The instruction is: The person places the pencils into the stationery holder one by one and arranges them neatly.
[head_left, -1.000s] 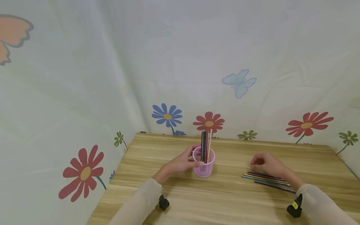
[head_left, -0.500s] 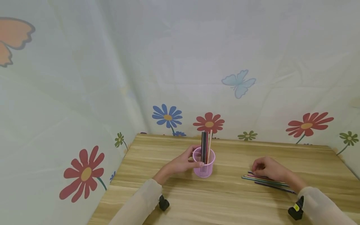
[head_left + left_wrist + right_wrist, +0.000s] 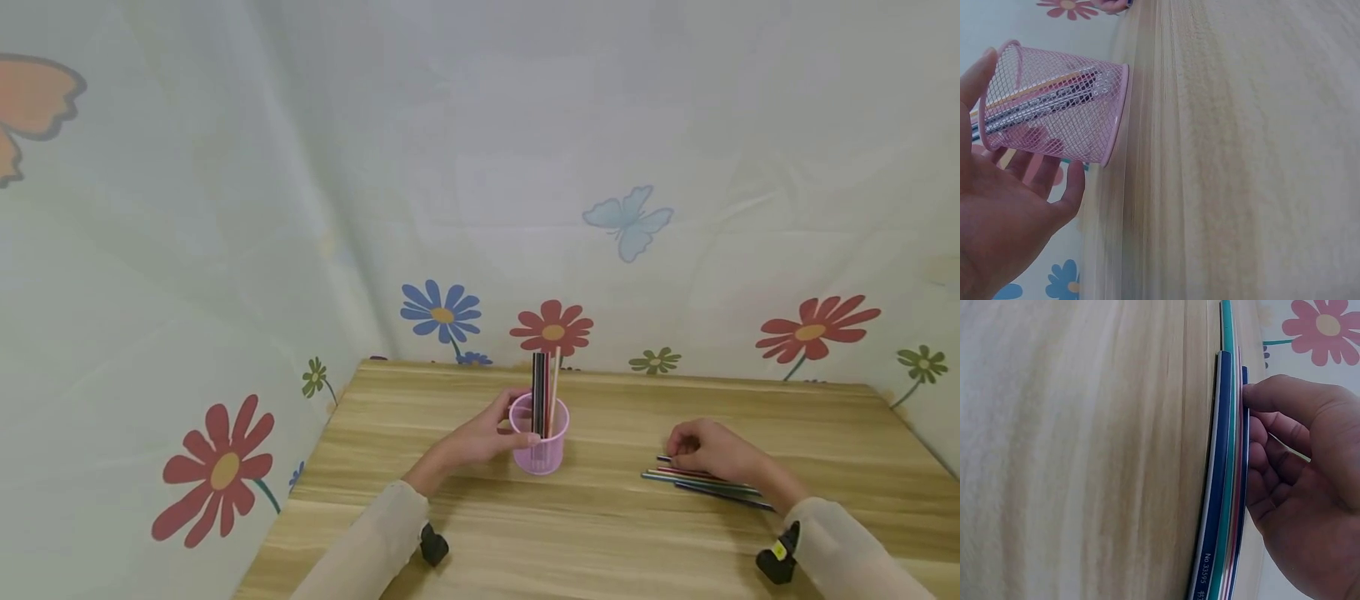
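Observation:
A pink mesh pencil cup point(image 3: 538, 457) stands on the table, with several pencils point(image 3: 540, 392) upright in it, dark ones, a red one and a pale one. My left hand point(image 3: 480, 437) holds the cup from its left side. In the left wrist view its thumb lies at the rim and the fingers curve along the mesh point(image 3: 1060, 106). To the right, my right hand point(image 3: 716, 454) is low over a bundle of loose pencils point(image 3: 697, 478). Its thumb and curled fingers pinch the far dark blue pencil point(image 3: 1245, 431), beside a green pencil point(image 3: 1229, 425) and another blue pencil point(image 3: 1213, 487).
The wooden table point(image 3: 570, 533) ends at the back against a light cloth point(image 3: 480, 167) printed with flowers and butterflies. Another cloth side hangs along the left edge. A black wrist camera point(image 3: 433, 545) sits on the left sleeve, another camera point(image 3: 777, 564) on the right.
My right hand has come down onto the pencils and now has its thumb and fingers at the far blue one. The left hand stays at the cup. The head view has shifted slightly.

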Demonstrator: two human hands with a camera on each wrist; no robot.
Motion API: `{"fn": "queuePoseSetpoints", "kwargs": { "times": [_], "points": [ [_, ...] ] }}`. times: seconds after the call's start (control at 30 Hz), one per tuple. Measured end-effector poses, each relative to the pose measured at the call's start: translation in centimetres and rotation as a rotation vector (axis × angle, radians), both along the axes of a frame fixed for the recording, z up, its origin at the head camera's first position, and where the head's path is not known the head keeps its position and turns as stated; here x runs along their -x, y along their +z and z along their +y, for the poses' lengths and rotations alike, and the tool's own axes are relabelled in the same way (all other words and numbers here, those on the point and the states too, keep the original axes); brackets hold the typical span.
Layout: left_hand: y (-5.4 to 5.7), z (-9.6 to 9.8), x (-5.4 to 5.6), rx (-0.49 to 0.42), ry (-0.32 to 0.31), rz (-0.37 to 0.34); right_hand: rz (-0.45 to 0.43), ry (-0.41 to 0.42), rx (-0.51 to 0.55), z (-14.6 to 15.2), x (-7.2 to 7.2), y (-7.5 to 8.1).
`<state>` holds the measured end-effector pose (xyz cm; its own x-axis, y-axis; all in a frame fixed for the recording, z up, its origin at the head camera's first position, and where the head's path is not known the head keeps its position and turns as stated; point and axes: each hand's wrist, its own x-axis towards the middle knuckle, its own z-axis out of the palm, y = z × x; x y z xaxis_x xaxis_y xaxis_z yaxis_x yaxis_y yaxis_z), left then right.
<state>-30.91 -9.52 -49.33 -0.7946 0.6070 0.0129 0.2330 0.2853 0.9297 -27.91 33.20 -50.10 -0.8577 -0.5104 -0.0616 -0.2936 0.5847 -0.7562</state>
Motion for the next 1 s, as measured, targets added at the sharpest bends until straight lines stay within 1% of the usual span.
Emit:
{"fn": "queuePoseSetpoints", "kwargs": {
  "times": [0.3, 0.47, 0.57, 1.0],
  "points": [
    [0.01, -0.02, 0.08, -0.022, -0.014, 0.004, 0.030, -0.004, 0.005, 0.03, 0.05, -0.46],
    [-0.02, -0.10, 0.14, -0.021, -0.013, 0.005, 0.043, -0.012, -0.021, -0.14, 0.13, -0.53],
    [-0.08, -0.12, 0.22, -0.013, -0.011, 0.004, 0.042, -0.018, -0.034, -0.16, 0.26, -0.59],
    [-0.04, -0.16, 0.32, -0.002, -0.008, 0.001, 0.020, -0.020, -0.034, -0.19, 0.53, -0.67]
  ]
}}
